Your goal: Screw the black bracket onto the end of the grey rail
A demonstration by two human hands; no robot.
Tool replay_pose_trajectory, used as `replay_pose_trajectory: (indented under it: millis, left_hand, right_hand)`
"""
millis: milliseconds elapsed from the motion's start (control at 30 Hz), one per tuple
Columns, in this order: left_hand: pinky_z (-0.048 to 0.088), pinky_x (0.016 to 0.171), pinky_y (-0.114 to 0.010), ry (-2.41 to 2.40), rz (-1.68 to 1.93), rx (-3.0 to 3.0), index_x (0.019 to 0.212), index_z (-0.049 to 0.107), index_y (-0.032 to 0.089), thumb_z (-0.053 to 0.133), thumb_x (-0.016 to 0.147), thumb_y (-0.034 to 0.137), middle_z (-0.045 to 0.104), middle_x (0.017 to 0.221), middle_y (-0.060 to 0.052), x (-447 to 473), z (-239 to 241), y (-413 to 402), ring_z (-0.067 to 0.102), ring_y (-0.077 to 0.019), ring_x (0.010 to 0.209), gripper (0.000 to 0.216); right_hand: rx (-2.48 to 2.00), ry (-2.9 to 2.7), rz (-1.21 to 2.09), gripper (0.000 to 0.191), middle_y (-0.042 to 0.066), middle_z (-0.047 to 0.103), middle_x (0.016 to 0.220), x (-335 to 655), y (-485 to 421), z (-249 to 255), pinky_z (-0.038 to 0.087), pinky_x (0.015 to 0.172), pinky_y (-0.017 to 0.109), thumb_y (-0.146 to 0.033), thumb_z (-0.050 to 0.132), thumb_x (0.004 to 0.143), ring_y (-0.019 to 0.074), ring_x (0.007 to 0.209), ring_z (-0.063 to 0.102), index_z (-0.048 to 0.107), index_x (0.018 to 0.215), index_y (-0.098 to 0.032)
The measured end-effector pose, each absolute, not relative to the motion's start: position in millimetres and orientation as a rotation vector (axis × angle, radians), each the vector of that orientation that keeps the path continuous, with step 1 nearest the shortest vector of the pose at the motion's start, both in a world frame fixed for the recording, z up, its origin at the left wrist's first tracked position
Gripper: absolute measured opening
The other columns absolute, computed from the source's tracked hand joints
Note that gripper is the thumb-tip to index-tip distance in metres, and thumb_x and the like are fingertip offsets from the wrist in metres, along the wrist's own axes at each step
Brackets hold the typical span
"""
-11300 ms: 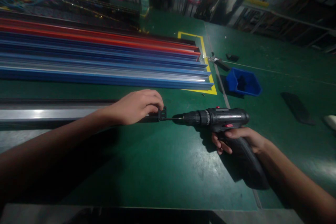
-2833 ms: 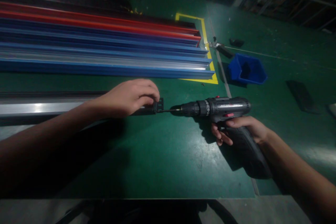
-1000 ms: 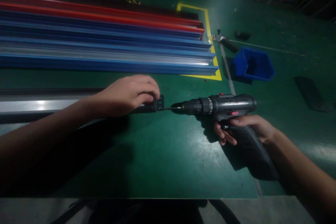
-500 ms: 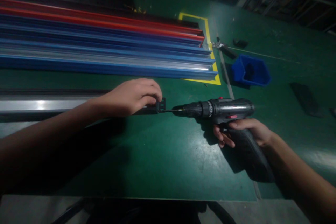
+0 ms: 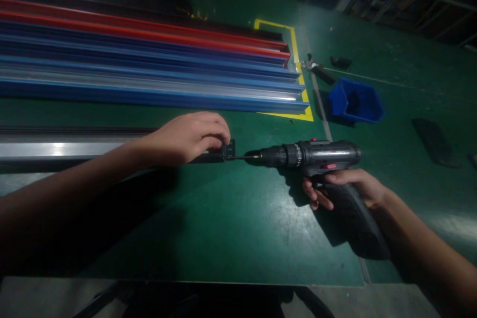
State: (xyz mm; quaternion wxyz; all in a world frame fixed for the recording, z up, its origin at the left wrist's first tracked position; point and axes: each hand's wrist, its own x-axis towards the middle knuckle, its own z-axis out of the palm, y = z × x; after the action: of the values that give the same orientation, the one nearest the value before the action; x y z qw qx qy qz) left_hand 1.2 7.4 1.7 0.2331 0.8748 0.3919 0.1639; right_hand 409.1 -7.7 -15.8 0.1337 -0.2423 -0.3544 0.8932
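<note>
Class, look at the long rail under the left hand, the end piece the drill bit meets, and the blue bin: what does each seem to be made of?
Rail: probably bare aluminium, given its bright silvery glare streak. End piece: likely matte black plastic, dull, without shine. Blue bin: apparently moulded plastic, uniform colour and soft sheen.

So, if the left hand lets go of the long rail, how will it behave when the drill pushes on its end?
The rail looks like stiff metal, so it should not bend. It lies flat and looks square-edged, so rolling is unlikely. On the smooth green table it may slide away from the drill unless the left hand holds it.
</note>
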Motion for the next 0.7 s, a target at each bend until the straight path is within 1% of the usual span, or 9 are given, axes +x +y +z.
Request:
replay_pose_trajectory:
  millis: [200,433,600,700]
  left_hand:
    - [0.042,0.099,-0.029,1.073,0.445,2.404,0.102,0.074,0.024,0.052,0.101,0.031,0.069,0.119,-0.001,1.9,0.8,7.9,0.063,-0.0186,0.112,0.023]
    - [0.042,0.098,-0.03,1.07,0.461,2.404,0.101,0.074,0.024,0.052,0.1,0.031,0.068,0.118,0.0,0.6,-1.3,9.0,0.062,-0.0185,0.112,0.022]
    - [0.042,0.099,-0.029,1.071,0.455,2.391,0.102,0.073,0.024,0.053,0.1,0.03,0.068,0.119,0.0,0.2,-0.6,8.2,0.062,-0.0179,0.113,0.021]
    - [0.042,0.098,-0.029,1.075,0.457,2.392,0.101,0.073,0.025,0.053,0.099,0.031,0.068,0.119,0.0,0.6,-0.3,8.0,0.062,-0.0184,0.112,0.022]
  right_hand:
    - [-0.713,-1.004,2.608,0.036,0.017,0.074,0.102,409.7,-8.0,-16.8,0.06,0.09,0.038,-0.025,0.06,0.093,0.0166,0.075,0.073,0.072,0.117,-0.001]
    - [-0.615,-0.962,2.638,0.041,0.018,0.074,0.107,409.1,-8.6,-17.9,0.06,0.092,0.036,-0.022,0.058,0.095,0.0172,0.081,0.076,0.067,0.128,0.0]
    - [-0.604,-1.003,2.606,0.037,0.018,0.074,0.105,409.1,-10.3,-18.6,0.06,0.092,0.037,-0.018,0.058,0.094,0.0162,0.08,0.075,0.067,0.123,0.002]
    - [-0.626,-1.04,2.588,0.035,0.017,0.073,0.104,410.1,-11.0,-18.3,0.06,0.091,0.037,-0.019,0.059,0.094,0.0155,0.078,0.074,0.068,0.121,0.002]
